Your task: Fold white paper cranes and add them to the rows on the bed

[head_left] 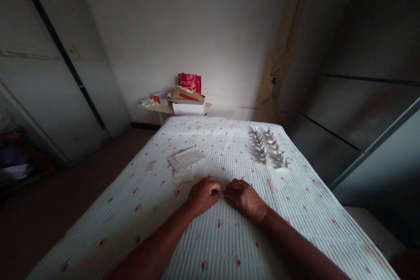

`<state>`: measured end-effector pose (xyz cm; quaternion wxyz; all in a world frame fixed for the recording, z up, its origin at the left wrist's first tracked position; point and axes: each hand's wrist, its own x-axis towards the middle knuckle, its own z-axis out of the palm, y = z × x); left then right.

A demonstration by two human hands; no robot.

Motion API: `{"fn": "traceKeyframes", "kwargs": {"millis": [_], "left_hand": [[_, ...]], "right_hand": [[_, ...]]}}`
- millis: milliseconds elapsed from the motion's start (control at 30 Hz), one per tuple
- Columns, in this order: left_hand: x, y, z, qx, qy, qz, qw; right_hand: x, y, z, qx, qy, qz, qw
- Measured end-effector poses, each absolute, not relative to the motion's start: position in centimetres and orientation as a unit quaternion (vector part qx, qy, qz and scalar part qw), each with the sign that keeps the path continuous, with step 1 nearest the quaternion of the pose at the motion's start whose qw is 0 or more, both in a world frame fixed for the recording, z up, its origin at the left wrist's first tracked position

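Note:
My left hand and my right hand come together low over the bed, fingertips almost meeting. Between them they pinch a small piece of folded paper, mostly hidden by the fingers; its exact shape is too small to tell. Just beyond my left hand lies a loose stack of printed paper sheets, with smaller pieces at its near edge. Farther off to the right, several folded paper cranes stand in two rows on the cover.
The bed has a ribbed white cover with red spots. Beyond its far end, a small table bears a white box, a red bag and a pile of white folded paper pieces. Dark panels flank the right side.

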<state>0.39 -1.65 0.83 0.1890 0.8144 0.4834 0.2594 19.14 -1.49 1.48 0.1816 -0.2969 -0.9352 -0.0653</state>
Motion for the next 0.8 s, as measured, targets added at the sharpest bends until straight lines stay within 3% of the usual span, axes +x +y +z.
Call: {"fn": "traceKeyframes", "kwargs": {"millis": [367,800], "left_hand": [[0.4,-2.0,1.1,0.808,0.501,0.254,0.179],[1.1,-1.9,1.4,0.786,0.53,0.262,0.181]], "right_hand": [[18.9,-1.4,1.3,-0.299,-0.935,-0.085,0.17],[18.8,-1.2,0.6,-0.364,-0.909,-0.003,0.203]]}}
